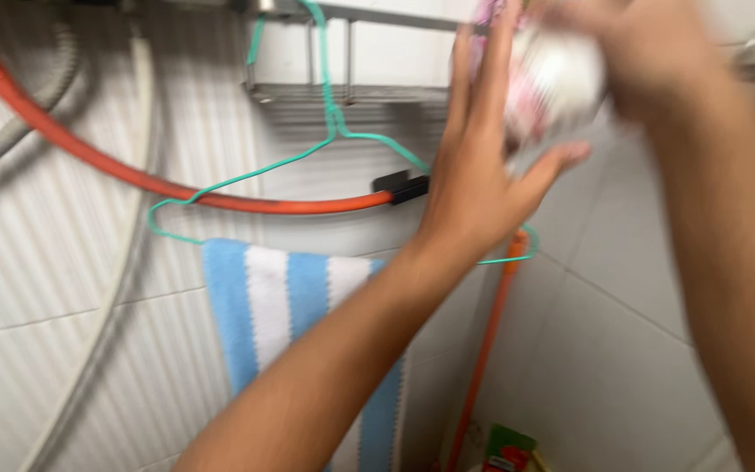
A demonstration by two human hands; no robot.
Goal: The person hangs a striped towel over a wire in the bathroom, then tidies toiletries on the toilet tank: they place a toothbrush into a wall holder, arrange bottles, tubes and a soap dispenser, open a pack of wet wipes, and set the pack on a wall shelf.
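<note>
Up near the top of the tiled wall, both hands are raised around a small white and pink object [545,83], too blurred to name; it could be a bottle or a packet. It sits right at the level of the metal wire shelf [342,87] fixed to the wall, just to the right of it.

The right hand [648,61] is on the object from above and to the right, its grip seemingly wrapped over the top, though the blur keeps me from saying how tightly. The left hand [482,175] comes up from below with an open grip: fingers spread and pointing upward along the object's left side, thumb stretched out under its lower end. So the object lies between the two, right hand closer on top, left hand cupping rather than clasping.

Below them, a thin green wire hanger [325,149] hooks onto the shelf and carries a soft blue and white striped towel [281,306]. A smooth orange hose [133,179] curves across the ribbed white wall, and a grey ridged shower hose [107,323] hangs at the left. An orange pole [487,350] stands in the corner.
</note>
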